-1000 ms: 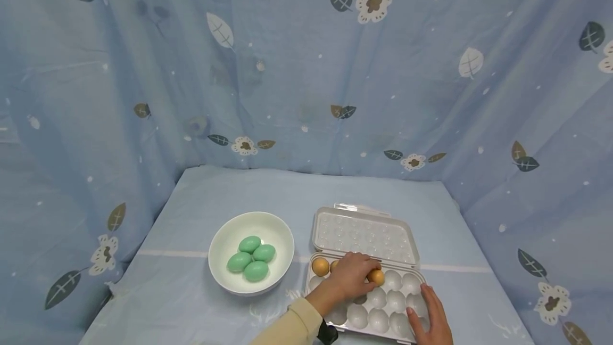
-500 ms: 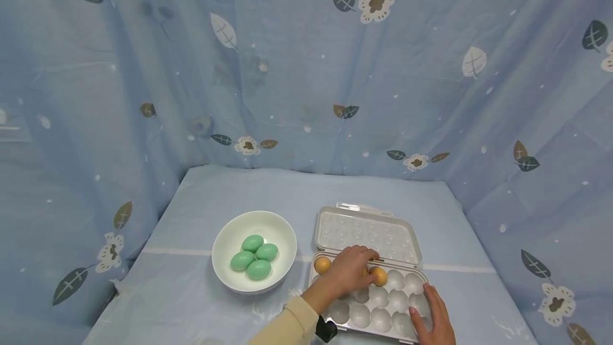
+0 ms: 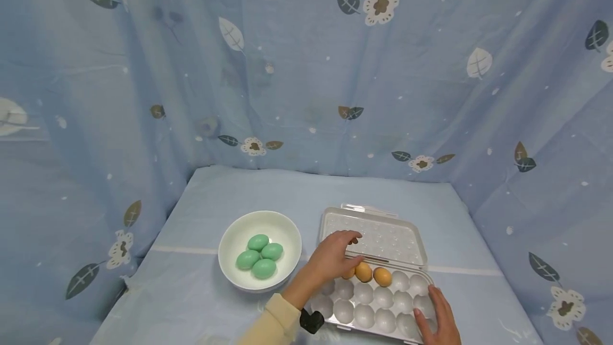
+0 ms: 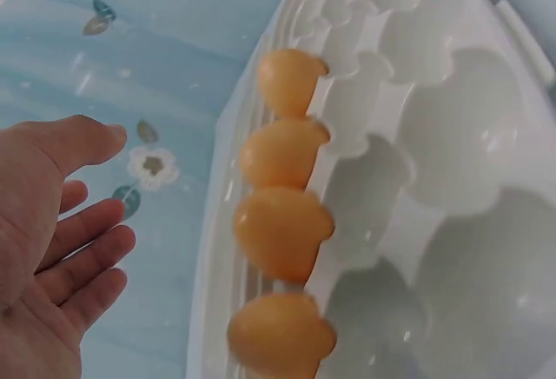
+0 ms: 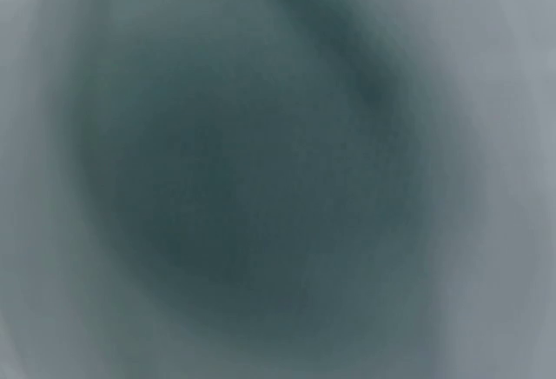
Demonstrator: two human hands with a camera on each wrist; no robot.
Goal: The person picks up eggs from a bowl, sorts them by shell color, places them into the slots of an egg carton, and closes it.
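In the head view, my left hand hovers over the far left part of the egg carton, fingers loose and holding nothing. The left wrist view shows this hand beside the carton's edge, thumb apart from the fingers. Several orange eggs sit side by side in the far row by the hinge, the rightmost egg in plain sight; my left hand hides part of that row in the head view. My right hand rests on the carton's right edge, thumb over the near cups, fingers extended along the side.
A white bowl with several green eggs stands left of the carton. The carton's lid lies folded back behind it. Blue patterned curtains surround the cloth-covered table. The right wrist view is a dark blur.
My left hand has let go of the rightmost orange egg and moved left and up, uncovering the eggs. My right hand stays on the carton's edge. The head view has shifted slightly.
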